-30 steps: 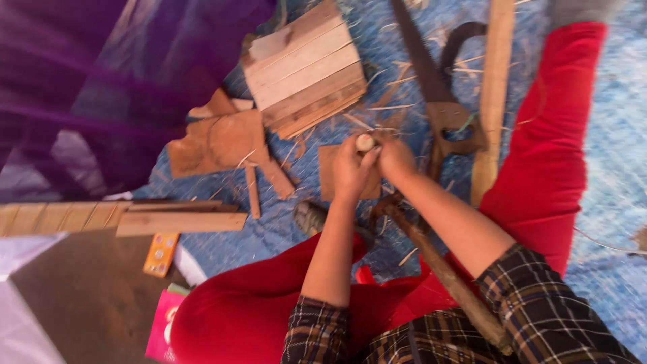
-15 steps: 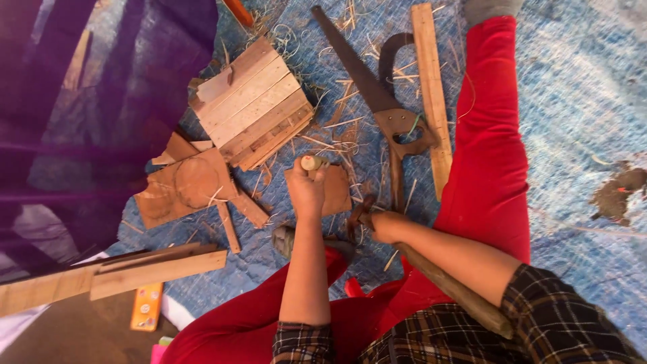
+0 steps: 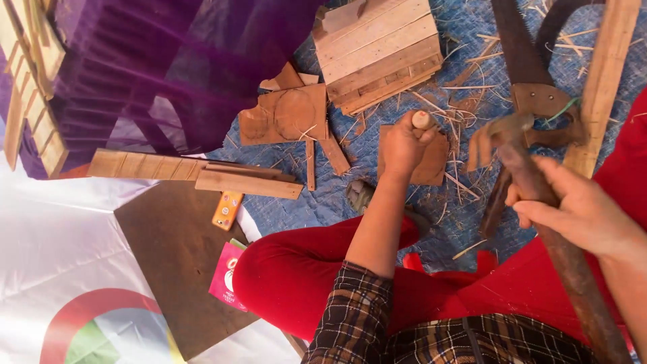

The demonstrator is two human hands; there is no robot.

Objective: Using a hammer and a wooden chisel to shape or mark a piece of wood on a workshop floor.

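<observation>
Left hand [image 3: 403,143]: grip closed around wooden peg [image 3: 422,120], set on brown board piece [image 3: 431,162]. Right hand [image 3: 578,210]: grip closed around claw hammer [image 3: 532,182] handle, raised.

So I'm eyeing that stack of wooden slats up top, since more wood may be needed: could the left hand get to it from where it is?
Probably yes. The left hand sits just below the stack of slats, with only straw and scraps between them, but its grip is closed on a small peg over a brown board.
</observation>
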